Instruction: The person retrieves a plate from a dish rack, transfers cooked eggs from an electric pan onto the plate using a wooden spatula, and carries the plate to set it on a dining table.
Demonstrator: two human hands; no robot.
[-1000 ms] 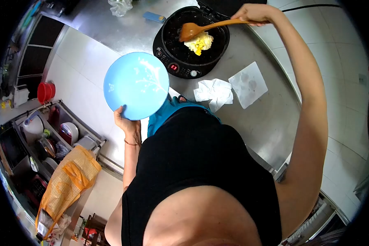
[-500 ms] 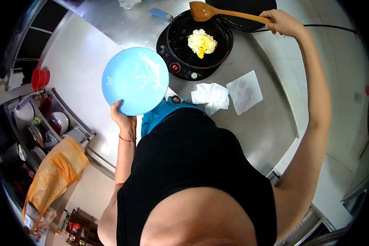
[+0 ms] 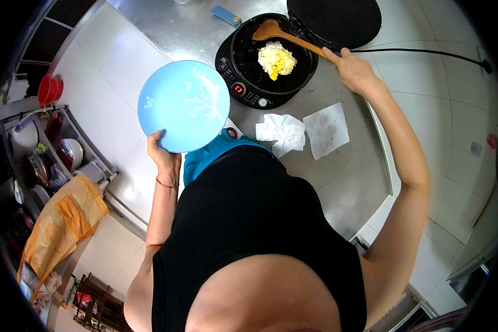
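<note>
Cooker (image 3: 246,62) upper centre, red display (image 3: 238,89) lit, but digit and button marks (image 3: 227,75) too small for me to read. My right hand (image 3: 355,72), upper right, is clamped on the wooden spatula (image 3: 301,43). Its head is over the cooker, can't tell if touching. Egg (image 3: 276,59) lies in the cooker, left of that hand, below the spatula head in frame. My left hand (image 3: 164,157) grips the blue plate (image 3: 182,110) by its lower rim, left of centre
</note>
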